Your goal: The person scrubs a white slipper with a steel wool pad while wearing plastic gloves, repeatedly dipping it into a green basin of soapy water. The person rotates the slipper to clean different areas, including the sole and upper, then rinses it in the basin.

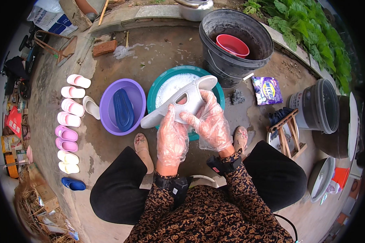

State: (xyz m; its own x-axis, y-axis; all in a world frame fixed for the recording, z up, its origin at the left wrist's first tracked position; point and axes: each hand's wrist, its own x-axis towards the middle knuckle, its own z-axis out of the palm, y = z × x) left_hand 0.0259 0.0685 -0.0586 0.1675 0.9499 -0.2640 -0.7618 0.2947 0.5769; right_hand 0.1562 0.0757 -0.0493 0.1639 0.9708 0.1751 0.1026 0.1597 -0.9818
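Both hands wear clear plastic gloves and hold one light grey slipper [187,104] tilted above a teal basin [151,98]. My left hand [172,136] grips its near lower side, with the fingers up against the strap. My right hand [213,124] clasps the slipper from the right, thumb near the strap's oval opening. White suds [173,83] cover the water in the basin, which is partly hidden by the slipper and hands. To the left, a purple basin [104,106] holds water and a dark blue slipper [123,109].
A row of pink, purple and cream slippers [68,118] lines the left, with a pale slipper [91,107] beside the purple basin. Ahead right stands a black bucket [222,65] containing a red bowl [232,45]. A purple packet [267,90] and wooden stool [289,136] lie to the right.
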